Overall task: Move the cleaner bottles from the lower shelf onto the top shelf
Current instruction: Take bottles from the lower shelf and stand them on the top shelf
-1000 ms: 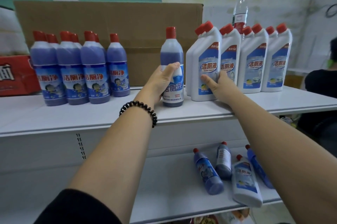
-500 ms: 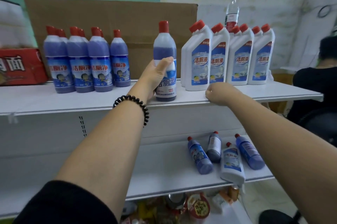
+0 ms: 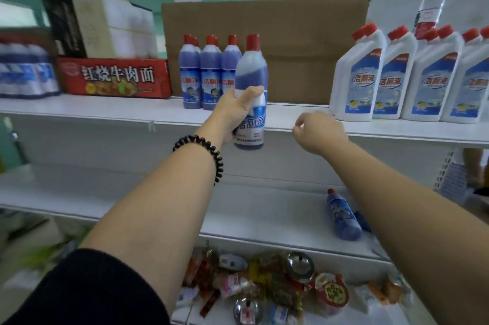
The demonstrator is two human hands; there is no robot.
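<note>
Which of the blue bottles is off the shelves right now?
The bottle gripped by the left hand, in front of the top shelf edge. The other blue bottles rest on shelves.

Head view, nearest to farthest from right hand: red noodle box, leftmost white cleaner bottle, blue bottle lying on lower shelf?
1. Leftmost white cleaner bottle, just right of right hand.
2. Blue bottle, below, lower shelf.
3. Red noodle box, far left.

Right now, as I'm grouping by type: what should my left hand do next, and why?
Probably lift the blue cleaner bottle in the left hand onto the top shelf beside the row of matching blue bottles: it hangs upright before the shelf edge, and bare shelf lies right of that row.
</note>
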